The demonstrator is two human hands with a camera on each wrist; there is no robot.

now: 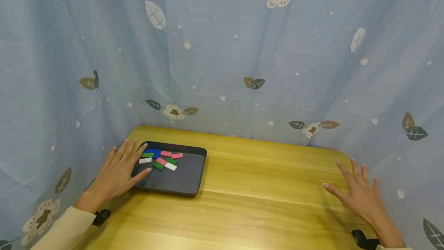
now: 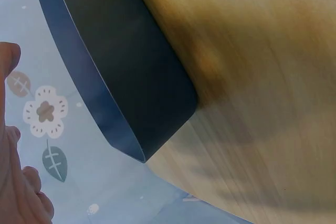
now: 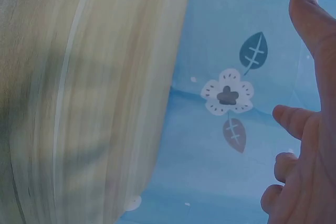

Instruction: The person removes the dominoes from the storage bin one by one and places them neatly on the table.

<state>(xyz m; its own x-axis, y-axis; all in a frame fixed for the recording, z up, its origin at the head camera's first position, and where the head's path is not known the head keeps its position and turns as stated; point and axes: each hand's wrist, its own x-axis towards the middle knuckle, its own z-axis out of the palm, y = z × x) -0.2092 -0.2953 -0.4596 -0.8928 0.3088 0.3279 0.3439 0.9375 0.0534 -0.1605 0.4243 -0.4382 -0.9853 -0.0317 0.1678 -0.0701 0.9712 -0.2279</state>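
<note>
A dark grey rectangular tray (image 1: 173,183) sits on the left part of the table. Several small flat blocks lie in its far half: pink blocks (image 1: 177,156), white blocks (image 1: 145,161), green blocks (image 1: 158,165) and a blue block (image 1: 157,153). My left hand (image 1: 119,173), fingers spread, overlaps the tray's left edge in the head view and holds nothing. In the left wrist view the tray's outer wall (image 2: 142,72) shows beside the fingers. At the table's right edge, my right hand (image 1: 362,194) hovers with fingers spread and nothing in it.
A yellow wood-grain table (image 1: 263,192) spans the space between the hands. Blue curtains (image 1: 215,61) with flowers and leaves hang behind it and along both sides. Each wrist carries a black device, one at the left wrist (image 1: 101,217) and one at the right wrist (image 1: 364,239).
</note>
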